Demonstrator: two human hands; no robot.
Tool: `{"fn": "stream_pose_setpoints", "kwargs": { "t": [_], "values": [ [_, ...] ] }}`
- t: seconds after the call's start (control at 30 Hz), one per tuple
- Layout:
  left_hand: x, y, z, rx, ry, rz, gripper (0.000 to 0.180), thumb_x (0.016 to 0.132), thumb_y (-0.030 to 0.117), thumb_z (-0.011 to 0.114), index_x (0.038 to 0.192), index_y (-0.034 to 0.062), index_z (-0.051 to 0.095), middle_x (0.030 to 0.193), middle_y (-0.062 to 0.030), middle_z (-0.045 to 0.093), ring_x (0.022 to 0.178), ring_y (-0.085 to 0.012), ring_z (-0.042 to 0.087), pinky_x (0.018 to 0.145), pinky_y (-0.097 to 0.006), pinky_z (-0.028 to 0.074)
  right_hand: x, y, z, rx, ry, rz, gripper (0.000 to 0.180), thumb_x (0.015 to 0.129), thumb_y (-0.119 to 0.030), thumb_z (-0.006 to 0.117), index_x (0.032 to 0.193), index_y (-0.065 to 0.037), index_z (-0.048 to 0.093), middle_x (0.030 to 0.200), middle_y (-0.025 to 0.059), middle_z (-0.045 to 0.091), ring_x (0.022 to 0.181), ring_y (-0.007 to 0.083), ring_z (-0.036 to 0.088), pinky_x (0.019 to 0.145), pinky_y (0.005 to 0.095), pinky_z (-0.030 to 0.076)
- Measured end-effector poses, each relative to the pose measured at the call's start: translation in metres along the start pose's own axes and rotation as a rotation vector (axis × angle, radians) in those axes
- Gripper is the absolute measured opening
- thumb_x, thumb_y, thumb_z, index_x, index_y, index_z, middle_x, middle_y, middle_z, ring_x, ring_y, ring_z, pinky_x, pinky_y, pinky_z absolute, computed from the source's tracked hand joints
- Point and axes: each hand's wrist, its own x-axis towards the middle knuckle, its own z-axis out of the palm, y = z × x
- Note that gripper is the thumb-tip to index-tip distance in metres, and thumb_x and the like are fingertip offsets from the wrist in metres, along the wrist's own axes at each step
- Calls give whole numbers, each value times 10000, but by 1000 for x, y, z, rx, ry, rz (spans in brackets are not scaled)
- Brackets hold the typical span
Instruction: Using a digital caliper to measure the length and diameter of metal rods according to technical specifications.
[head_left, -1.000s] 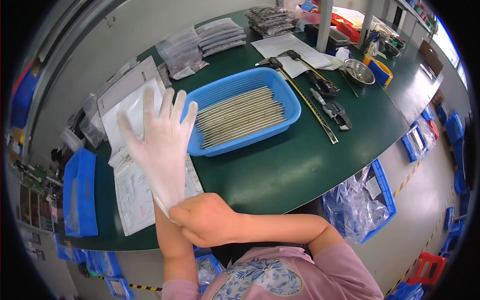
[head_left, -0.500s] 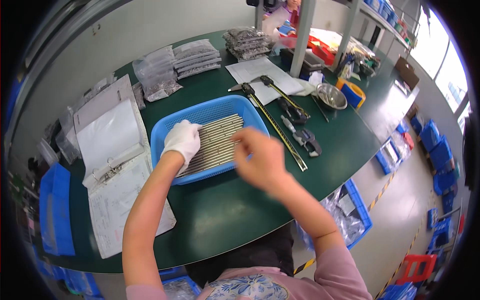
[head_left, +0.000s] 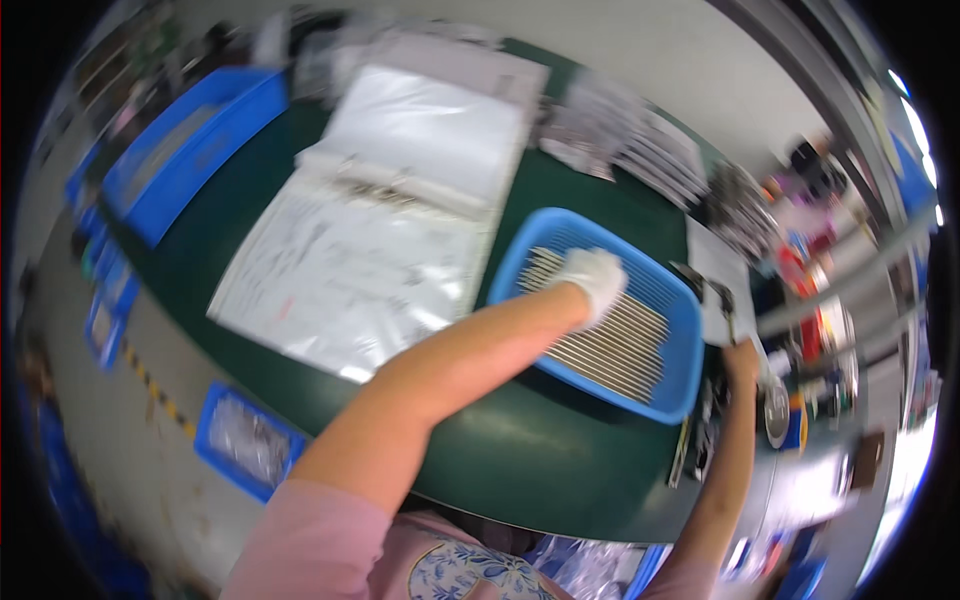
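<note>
My left hand (head_left: 598, 280), in a white glove, rests inside the blue plastic basket (head_left: 690, 345) on a layer of thin metal rods (head_left: 615, 345). Its fingers are hidden and smeared, so any grip on a rod does not show. Out past the basket's right side, my bare right hand (head_left: 741, 362) is at the near end of what shows of a caliper (head_left: 722, 298). Blur hides whether its fingers are closed on the tool. Other measuring tools (head_left: 708, 425) lie beside my right forearm.
An open ring binder (head_left: 360, 260) with sheets covers the table left of the basket. Behind stand bagged small parts (head_left: 660, 155). A long blue bin (head_left: 190, 150) sits at the far left edge. A metal bowl (head_left: 777, 412) stands right of my right hand.
The view has swung left and tilted. My right hand has gone from above the basket's near right edge to the calipers beyond it. My left hand stays on the rods.
</note>
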Motion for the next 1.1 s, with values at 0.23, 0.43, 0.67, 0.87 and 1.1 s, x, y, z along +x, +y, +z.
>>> {"fn": "stream_pose_setpoints", "kwargs": {
  "t": [0.23,0.43,0.67,0.87,1.1],
  "values": [
    [-15,-11,-15,-85,-159,-59,326,693,176,672,991,46,644,1089,-130,591,1035,-245,561,825,-351,479,25,11,4,112,134,-144,362,760,-276,496,890,53,567,913,302,586,923,433,562,809,474,432],
    [-9,-7,-18,-192,-164,-46,341,682,194,668,991,50,655,1073,-134,615,1024,-254,576,835,-353,480,79,126,-38,442,98,-119,328,777,-265,541,805,52,620,732,144,626,678,201,573,628,331,444],
    [-6,-17,-10,-259,-175,-29,303,697,123,630,992,62,663,1037,-145,632,975,-279,611,789,-375,505,-89,49,-165,736,28,-79,142,838,-199,570,773,-73,554,550,-39,436,561,6,413,506,180,331],
    [-3,-25,2,-375,-147,30,280,717,88,607,990,59,664,1035,-170,625,965,-288,612,819,-388,499,-124,27,-163,888,93,-299,48,802,-37,518,815,-82,530,790,-49,490,690,24,430,582,168,322],
    [3,-33,-6,-429,57,84,132,743,125,564,825,65,649,862,-207,621,825,-354,607,693,-435,475,-220,-15,-161,738,254,-355,290,693,-190,747,842,-17,568,703,-6,529,679,93,504,588,238,420]
  ]
}}
